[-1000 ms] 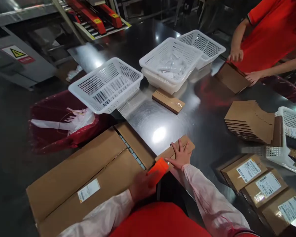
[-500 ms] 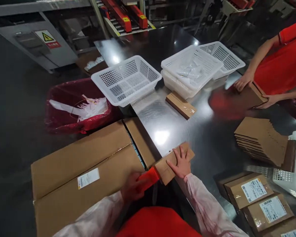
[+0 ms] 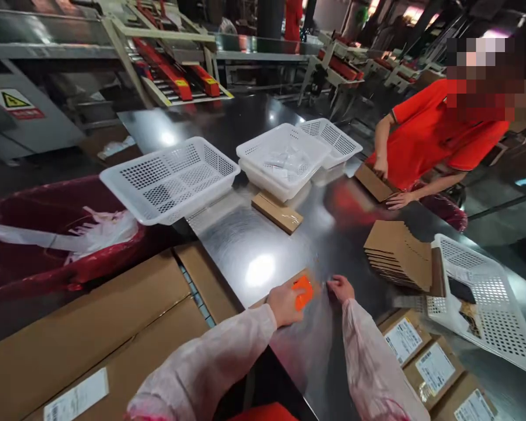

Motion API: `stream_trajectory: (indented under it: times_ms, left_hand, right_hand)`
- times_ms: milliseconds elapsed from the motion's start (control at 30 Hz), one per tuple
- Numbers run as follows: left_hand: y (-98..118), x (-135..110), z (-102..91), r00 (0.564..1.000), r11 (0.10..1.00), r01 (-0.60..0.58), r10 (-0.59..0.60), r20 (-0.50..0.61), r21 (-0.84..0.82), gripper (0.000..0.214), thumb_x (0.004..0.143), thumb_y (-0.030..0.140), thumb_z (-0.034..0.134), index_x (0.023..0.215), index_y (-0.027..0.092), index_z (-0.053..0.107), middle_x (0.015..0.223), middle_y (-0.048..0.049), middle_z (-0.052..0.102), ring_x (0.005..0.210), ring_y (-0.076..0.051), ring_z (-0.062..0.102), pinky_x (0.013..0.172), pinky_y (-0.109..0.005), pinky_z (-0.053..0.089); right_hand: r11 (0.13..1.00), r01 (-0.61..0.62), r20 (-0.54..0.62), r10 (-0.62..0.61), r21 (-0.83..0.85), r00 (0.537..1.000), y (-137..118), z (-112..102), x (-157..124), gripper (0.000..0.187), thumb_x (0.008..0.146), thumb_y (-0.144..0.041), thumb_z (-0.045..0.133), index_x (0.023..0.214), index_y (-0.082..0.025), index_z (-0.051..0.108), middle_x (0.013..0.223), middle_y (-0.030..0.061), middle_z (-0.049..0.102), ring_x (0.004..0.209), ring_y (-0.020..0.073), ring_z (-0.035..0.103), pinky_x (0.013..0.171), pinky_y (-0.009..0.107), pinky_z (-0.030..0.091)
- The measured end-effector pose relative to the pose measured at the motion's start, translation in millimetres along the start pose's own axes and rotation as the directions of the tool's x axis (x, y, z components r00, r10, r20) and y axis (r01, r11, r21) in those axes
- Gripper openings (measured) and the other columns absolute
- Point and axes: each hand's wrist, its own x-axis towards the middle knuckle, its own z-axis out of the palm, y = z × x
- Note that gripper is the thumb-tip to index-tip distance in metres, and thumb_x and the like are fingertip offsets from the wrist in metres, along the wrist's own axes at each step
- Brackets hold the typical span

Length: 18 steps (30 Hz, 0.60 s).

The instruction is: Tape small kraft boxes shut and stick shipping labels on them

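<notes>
An orange tape dispenser point(image 3: 304, 293) is in my left hand point(image 3: 284, 304), whose fingers wrap round it at the right end of a small, flat cardboard box point(image 3: 258, 302). My hand and sleeve hide much of that box, which lies at the near edge of the metal table point(image 3: 228, 245). My right hand point(image 3: 342, 289) is just right of the box, apart from it, low over the tabletop. Its fingers are drawn together, and I cannot make out whether anything is between them. Another taped box point(image 3: 277, 213) lies farther back.
White baskets point(image 3: 170, 181) stand along the far side. A stack of cardboard point(image 3: 397, 254), labelled boxes point(image 3: 433, 368) and a basket point(image 3: 504, 316) are at right. At left are a large carton point(image 3: 114, 327) and a red-lined bin point(image 3: 26, 204). Across the table a co-worker point(image 3: 425, 140) handles a box.
My left hand has carried the tape dispenser from the box's left end to its right end. My right hand has left the box and moved right. My view has tilted up.
</notes>
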Motion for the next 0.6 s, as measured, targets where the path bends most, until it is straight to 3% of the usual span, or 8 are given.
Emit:
stream_trajectory:
  times_ms: [100, 167, 267, 367, 467, 600]
  left_hand:
    - [-0.8, -0.4, 2.8, 1.000, 0.999, 0.018, -0.019, 0.021, 0.038, 0.058, 0.068, 0.036, 0.066, 0.126, 0.033, 0.063, 0.109, -0.0076, 0.070, 0.092, -0.029, 0.069, 0.078, -0.038, 0.054]
    - [1.7, -1.6, 1.1, 0.999, 0.998, 0.029, -0.030, 0.025, 0.061, 0.057, 0.068, 0.036, 0.064, 0.124, 0.032, 0.063, 0.104, -0.0085, 0.071, 0.092, -0.030, 0.069, 0.077, -0.039, 0.054]
    - [6.7, -1.5, -2.7, 0.998, 0.994, 0.053, -0.056, 0.036, 0.099, 0.056, 0.070, 0.036, 0.062, 0.125, 0.032, 0.063, 0.096, -0.0078, 0.072, 0.088, -0.029, 0.069, 0.073, -0.037, 0.053]
    - [0.3, -15.9, -6.0, 0.997, 0.991, 0.057, -0.062, 0.038, 0.122, 0.059, 0.070, 0.036, 0.062, 0.129, 0.033, 0.060, 0.095, -0.0063, 0.072, 0.087, -0.027, 0.069, 0.072, -0.035, 0.051]
    - [-28.4, -68.0, -7.2, 0.992, 0.985, 0.112, -0.118, 0.035, 0.132, 0.058, 0.067, 0.031, 0.063, 0.125, 0.035, 0.063, 0.095, -0.0061, 0.072, 0.085, -0.028, 0.069, 0.072, -0.036, 0.051]
    - [-84.5, -174.1, 5.2, 0.944, 0.927, 0.320, -0.330, 0.021, 0.197, 0.056, 0.066, 0.020, 0.056, 0.118, 0.039, 0.067, 0.090, -0.0047, 0.072, 0.078, -0.029, 0.069, 0.067, -0.037, 0.050]
  right_hand:
    - [0.980, 0.136, 0.055, -0.129, -0.147, 0.990, 2.9, 2.0, 8.6, 0.106, 0.049, -0.039, 0.082, 0.145, -0.024, 0.039, 0.147, 0.0137, 0.045, 0.140, 0.0354, 0.031, 0.112, 0.057, 0.025]
    - [0.882, 0.365, 0.249, -0.298, -0.297, 0.922, -8.1, 11.7, 18.1, 0.118, 0.043, -0.035, 0.085, 0.149, -0.024, 0.032, 0.153, 0.0118, 0.037, 0.146, 0.0340, 0.016, 0.114, 0.055, 0.018]
    - [0.609, 0.677, 0.526, -0.446, -0.413, 0.724, -29.2, 23.7, 32.9, 0.107, 0.051, -0.036, 0.080, 0.147, -0.019, 0.035, 0.147, 0.0143, 0.045, 0.138, 0.0341, 0.028, 0.110, 0.051, 0.025]
    - [0.526, 0.746, 0.547, -0.513, -0.410, 0.662, -39.9, 25.0, 40.0, 0.095, 0.049, -0.033, 0.078, 0.138, -0.019, 0.047, 0.136, 0.0115, 0.054, 0.124, 0.0313, 0.042, 0.105, 0.047, 0.030]
    - [0.525, 0.753, 0.542, -0.528, -0.398, 0.654, -40.9, 22.2, 40.2, 0.094, 0.046, -0.031, 0.078, 0.135, -0.020, 0.049, 0.134, 0.0104, 0.056, 0.120, 0.0307, 0.044, 0.103, 0.044, 0.032]
    - [0.537, 0.753, 0.543, -0.529, -0.382, 0.652, -40.9, 29.5, 37.7, 0.091, 0.046, -0.030, 0.074, 0.134, -0.020, 0.050, 0.134, 0.0114, 0.055, 0.120, 0.0322, 0.043, 0.101, 0.043, 0.034]
